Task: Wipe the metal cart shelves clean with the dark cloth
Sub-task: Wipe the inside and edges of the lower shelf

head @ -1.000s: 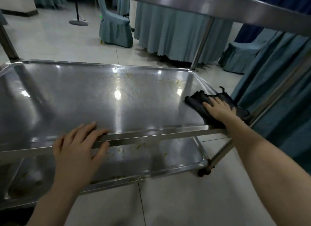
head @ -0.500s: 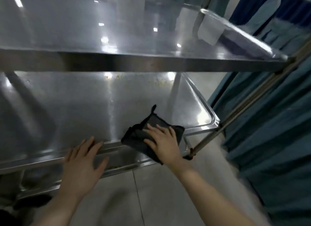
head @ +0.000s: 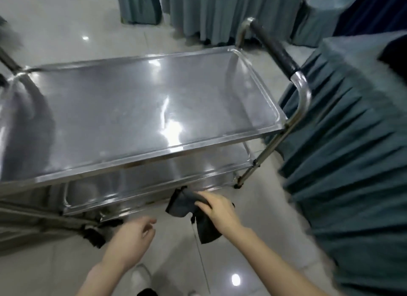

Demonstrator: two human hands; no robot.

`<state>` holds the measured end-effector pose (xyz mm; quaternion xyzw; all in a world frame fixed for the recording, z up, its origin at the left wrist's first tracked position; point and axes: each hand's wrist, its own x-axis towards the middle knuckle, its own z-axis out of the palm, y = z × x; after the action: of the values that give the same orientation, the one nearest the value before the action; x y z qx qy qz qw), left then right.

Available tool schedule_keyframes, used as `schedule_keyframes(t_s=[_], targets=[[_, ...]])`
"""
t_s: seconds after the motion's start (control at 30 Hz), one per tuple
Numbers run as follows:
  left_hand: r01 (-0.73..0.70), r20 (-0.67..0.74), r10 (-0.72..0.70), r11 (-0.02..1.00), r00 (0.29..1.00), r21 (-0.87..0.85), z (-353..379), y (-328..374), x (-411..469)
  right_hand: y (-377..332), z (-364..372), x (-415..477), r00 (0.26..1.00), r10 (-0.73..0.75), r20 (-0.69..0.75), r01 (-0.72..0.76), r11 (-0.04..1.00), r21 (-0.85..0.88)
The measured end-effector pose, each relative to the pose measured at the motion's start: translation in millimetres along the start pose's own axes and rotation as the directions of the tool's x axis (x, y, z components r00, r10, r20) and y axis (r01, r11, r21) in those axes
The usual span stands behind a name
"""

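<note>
Beneath top shelf (head: 132, 110), middle shelf (head: 189, 174) largely hidden; top shelf's left end cut off by frame edge; right hand (head: 220, 212) partly covers dark cloth (head: 180, 204); skirted table (head: 352, 152) smeared by blur, cropped at right

Pale glossy floor tiles (head: 66, 31) run throughout, a light glare (head: 235, 280) on them at the near edge. Right side: a table skirted in pleated teal cloth (head: 352, 163). Far side: a teal table drape (head: 220, 14) reaching the floor, and two covered chairs, one left of it (head: 138, 5) and one right (head: 317, 16). Far right corner: a dark blue curtain (head: 363, 9). Near edge: a white shoe (head: 141, 278), blurred.
</note>
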<state>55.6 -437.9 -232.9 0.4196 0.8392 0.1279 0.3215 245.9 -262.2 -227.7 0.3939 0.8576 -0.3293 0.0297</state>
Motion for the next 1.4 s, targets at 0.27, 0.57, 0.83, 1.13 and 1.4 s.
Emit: schedule_keyframes(t_s=[0.27, 0.57, 0.83, 1.13, 1.4], targets=[[-0.336, -0.038, 0.336, 0.942, 0.941, 0.010, -59, 207, -25, 32, -185, -112, 0.941, 0.115, -0.320, -0.100, 0.993, 0.064], [-0.557, -0.100, 0.551, 0.830, 0.828, -0.038, -104, 373, 31, 81, -345, -126, 0.854, 0.149, -0.498, -0.197, 0.980, -0.044], [-0.630, -0.182, 0.617, 0.776, 0.766, -0.025, -135, 478, 145, 130, -463, -18, 0.880, 0.062, -0.472, -0.172, 0.966, -0.192], [-0.528, -0.279, 0.535, 0.843, 0.797, 0.108, -157, 548, 257, 174, -552, 113, 0.935, -0.059, -0.350, -0.054, 0.951, -0.306], [-0.362, -0.322, 0.445, 0.887, 0.836, 0.285, -164, 612, 363, 235, -623, 232, 0.958, -0.149, -0.244, 0.071, 0.951, -0.301]])
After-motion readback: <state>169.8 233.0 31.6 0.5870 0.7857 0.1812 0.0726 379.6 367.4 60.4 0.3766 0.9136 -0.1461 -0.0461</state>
